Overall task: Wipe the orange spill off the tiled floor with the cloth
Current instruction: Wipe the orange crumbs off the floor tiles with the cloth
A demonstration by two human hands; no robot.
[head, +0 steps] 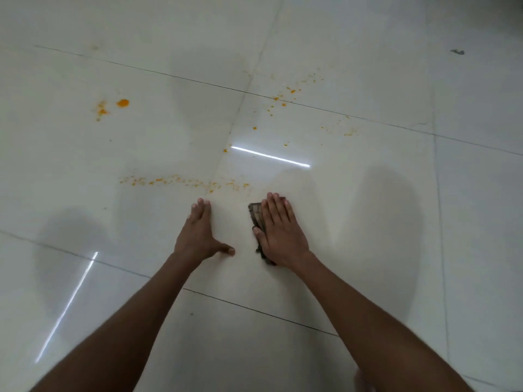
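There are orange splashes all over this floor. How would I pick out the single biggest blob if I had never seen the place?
Start from the pale glossy tiled floor and look far left, well beyond the flat left hand. There sits a round solid orange blob, beside a fainter smear. Unlike the fine speckled orange line just ahead of the hands, it is one thick, bright drop.

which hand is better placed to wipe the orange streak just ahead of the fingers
Right. The right hand already presses flat on the cloth, just short of the orange streak. The left hand rests bare on the tiled floor, apparently bracing.
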